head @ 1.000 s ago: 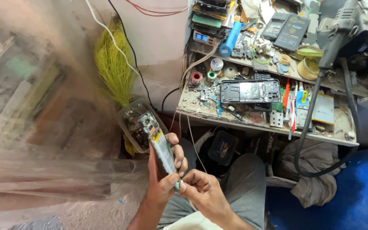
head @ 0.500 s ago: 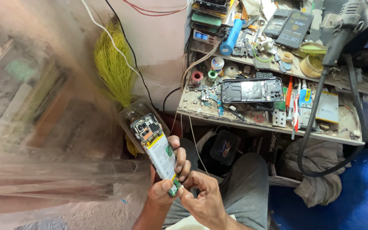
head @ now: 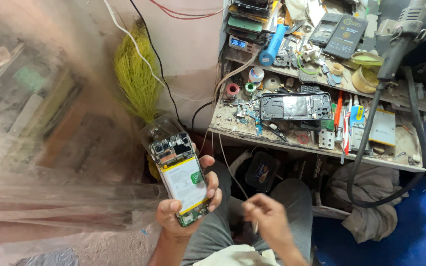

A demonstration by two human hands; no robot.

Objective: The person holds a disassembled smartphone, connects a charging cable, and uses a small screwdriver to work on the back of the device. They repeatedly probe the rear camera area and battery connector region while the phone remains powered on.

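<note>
My left hand point(head: 186, 207) grips an opened phone point(head: 179, 172) with its back cover off, so the white battery and the green circuit board with camera modules face up. The phone is held over my lap, tilted away from me. My right hand point(head: 267, 219) hovers to the right of it over my knee, blurred. Its fingers are pinched on a thin pale tool point(head: 255, 227); I cannot tell what kind. The two hands are apart.
A cluttered workbench point(head: 316, 148) stands ahead on the right, carrying a black phone frame point(head: 296, 106), screwdrivers, tape rolls and small parts. A thick black hose point(head: 366, 162) hangs off its edge. A yellow-green broom point(head: 134, 79) leans on the wall. Clear plastic sheeting fills the left.
The phone has turned from edge-on to flat, its open back now facing me. My right hand has let go of its lower end and drawn away to the right.
</note>
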